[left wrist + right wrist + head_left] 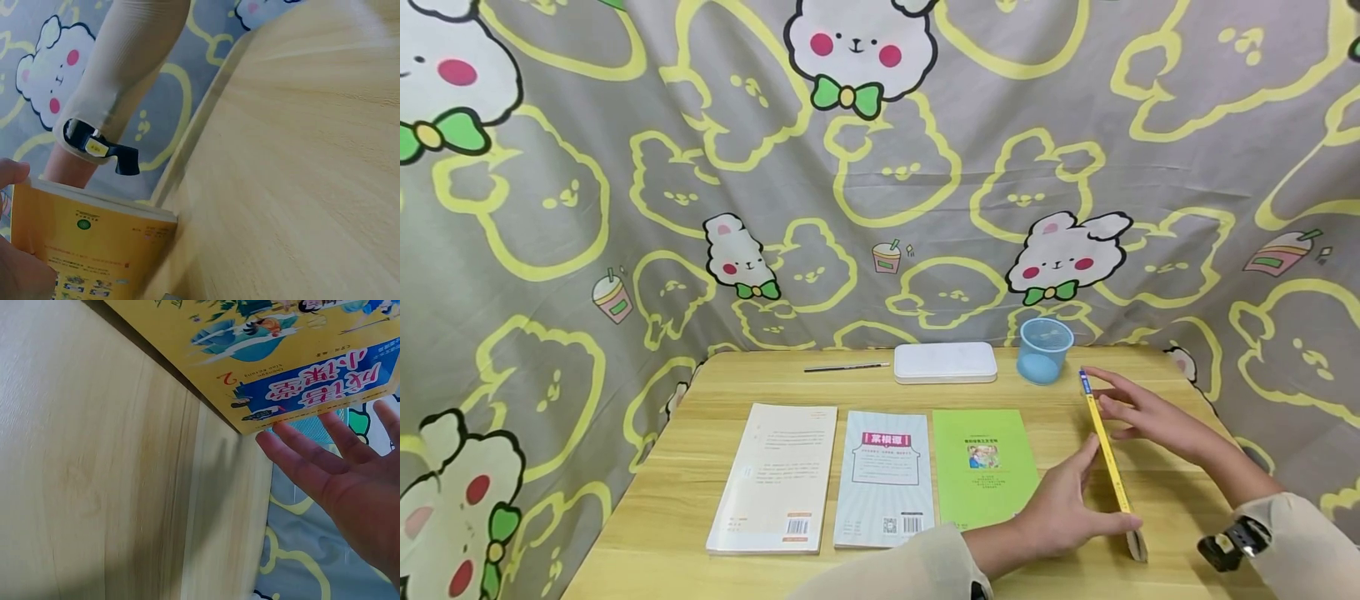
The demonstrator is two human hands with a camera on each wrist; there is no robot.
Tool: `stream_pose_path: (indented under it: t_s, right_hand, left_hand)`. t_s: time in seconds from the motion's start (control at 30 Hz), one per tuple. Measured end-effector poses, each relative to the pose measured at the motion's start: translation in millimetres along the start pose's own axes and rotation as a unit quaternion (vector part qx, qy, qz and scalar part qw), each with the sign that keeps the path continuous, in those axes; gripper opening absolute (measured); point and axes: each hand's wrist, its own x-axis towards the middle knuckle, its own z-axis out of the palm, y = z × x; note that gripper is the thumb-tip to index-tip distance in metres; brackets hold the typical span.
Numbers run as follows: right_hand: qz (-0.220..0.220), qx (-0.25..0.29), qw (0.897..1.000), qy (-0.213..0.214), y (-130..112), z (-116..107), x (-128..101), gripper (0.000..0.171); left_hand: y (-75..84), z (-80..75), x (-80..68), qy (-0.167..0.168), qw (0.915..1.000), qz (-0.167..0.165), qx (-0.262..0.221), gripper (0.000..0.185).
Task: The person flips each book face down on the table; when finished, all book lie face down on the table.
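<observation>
Near the tabletop's [700, 500] right edge, both flat, open-fingered hands, left hand [1063, 508] and right hand [1138, 408], steady an upright yellow book [1108, 462].

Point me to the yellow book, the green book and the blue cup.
yellow book [1108, 457], head view, on its upturned edge.
green book [985, 467], head view, middle of its cover.
blue cup [1044, 351], head view, on its side wall.
</observation>
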Motion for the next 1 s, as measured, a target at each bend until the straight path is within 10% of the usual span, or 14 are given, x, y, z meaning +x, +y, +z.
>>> stream_pose_path:
  t_s: [1.0]
  right_hand:
    - [-0.041, 0.123, 0.991, -0.020, -0.9, 8.0, 9.7, 0.063]
  left_hand:
    - [8.6, -4.3, -4.1, 0.025, 0.9932, 0.020, 0.112, 0.092]
